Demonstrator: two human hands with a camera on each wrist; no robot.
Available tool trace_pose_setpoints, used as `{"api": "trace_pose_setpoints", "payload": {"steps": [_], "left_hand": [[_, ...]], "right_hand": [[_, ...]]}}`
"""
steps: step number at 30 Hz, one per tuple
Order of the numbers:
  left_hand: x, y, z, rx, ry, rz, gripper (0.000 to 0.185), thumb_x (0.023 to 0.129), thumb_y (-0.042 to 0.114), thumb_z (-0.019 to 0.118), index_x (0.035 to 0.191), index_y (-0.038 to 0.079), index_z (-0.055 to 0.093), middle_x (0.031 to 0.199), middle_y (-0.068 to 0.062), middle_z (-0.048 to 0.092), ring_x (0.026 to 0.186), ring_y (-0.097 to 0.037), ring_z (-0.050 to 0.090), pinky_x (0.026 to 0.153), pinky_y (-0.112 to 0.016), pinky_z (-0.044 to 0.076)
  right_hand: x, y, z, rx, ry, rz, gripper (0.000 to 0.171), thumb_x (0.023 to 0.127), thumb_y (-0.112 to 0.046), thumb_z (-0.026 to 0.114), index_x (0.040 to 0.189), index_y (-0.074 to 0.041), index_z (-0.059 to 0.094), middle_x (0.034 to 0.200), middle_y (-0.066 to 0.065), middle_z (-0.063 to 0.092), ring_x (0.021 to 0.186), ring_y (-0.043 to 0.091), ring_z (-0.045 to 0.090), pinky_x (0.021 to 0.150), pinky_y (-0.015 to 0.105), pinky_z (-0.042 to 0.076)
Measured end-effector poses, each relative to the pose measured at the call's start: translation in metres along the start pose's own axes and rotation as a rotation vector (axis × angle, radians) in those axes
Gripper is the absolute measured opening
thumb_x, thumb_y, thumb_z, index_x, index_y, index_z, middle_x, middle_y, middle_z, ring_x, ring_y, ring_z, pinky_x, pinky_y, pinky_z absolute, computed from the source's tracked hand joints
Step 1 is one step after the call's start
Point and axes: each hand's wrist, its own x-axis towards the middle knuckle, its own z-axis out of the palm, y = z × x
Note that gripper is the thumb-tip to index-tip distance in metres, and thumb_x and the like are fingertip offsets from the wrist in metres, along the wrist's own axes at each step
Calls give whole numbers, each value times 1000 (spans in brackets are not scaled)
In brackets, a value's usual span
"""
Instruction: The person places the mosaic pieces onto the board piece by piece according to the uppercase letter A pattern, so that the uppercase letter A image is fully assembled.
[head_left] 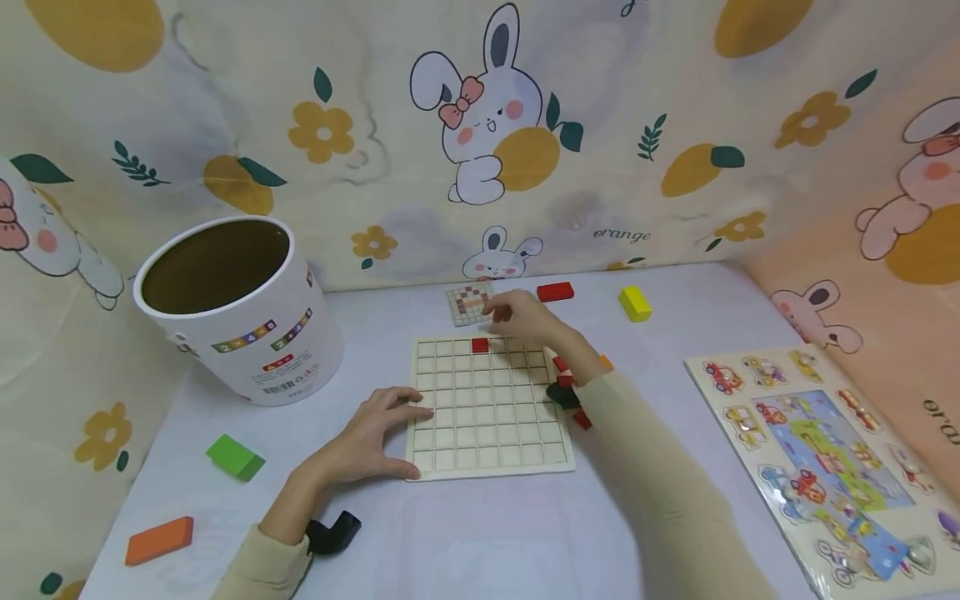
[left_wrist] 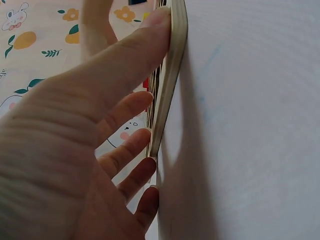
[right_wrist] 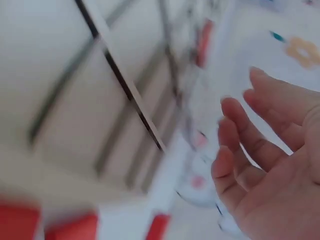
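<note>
My left hand (head_left: 371,437) rests at the left side of a pale wooden grid board (head_left: 483,417), fingers spread. Its thumb touches the board's near left corner, and in the left wrist view the fingertips lie along the board's edge (left_wrist: 172,65). One red square tile (head_left: 479,345) sits in a top-row cell. My right hand (head_left: 525,317) hovers past the board's far edge, beside a small pattern card (head_left: 463,306). In the right wrist view its fingers (right_wrist: 227,167) are loosely bent, with nothing seen between them.
Several red pieces (head_left: 582,418) lie right of the board, partly behind the right sleeve. A red block (head_left: 555,292) and a yellow block (head_left: 635,304) lie farther back. A white bucket (head_left: 277,350), green block (head_left: 236,457) and orange block (head_left: 159,541) are left; a picture puzzle (head_left: 716,392) is right.
</note>
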Motion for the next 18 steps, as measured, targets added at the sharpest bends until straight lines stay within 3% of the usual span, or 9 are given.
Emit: {"api": "trace_pose_setpoints", "payload": {"steps": [4,12,18], "left_hand": [[1,-1,1,1,-1,3,80,64,51,89,135,23,62,147,-1,43,138,-28,33,111,-58,27],[0,0,2,4,5,2,81,64,49,90,135,22,62,148,-2,43,138,-27,33,111,-57,27],[1,0,2,2,5,-3,80,64,50,90,134,23,62,148,-2,43,138,-28,33,111,-58,27]], "right_hand": [[-40,9,-28,30,16,27,33,92,-10,70,122,3,66,101,11,67,95,27,58,86,41,51],[-136,57,-64,31,-113,167,32,88,-6,73,118,2,66,103,10,66,94,25,56,80,31,52],[-174,74,-70,87,-112,206,32,87,-6,74,117,2,65,99,9,62,92,25,52,72,25,50]]}}
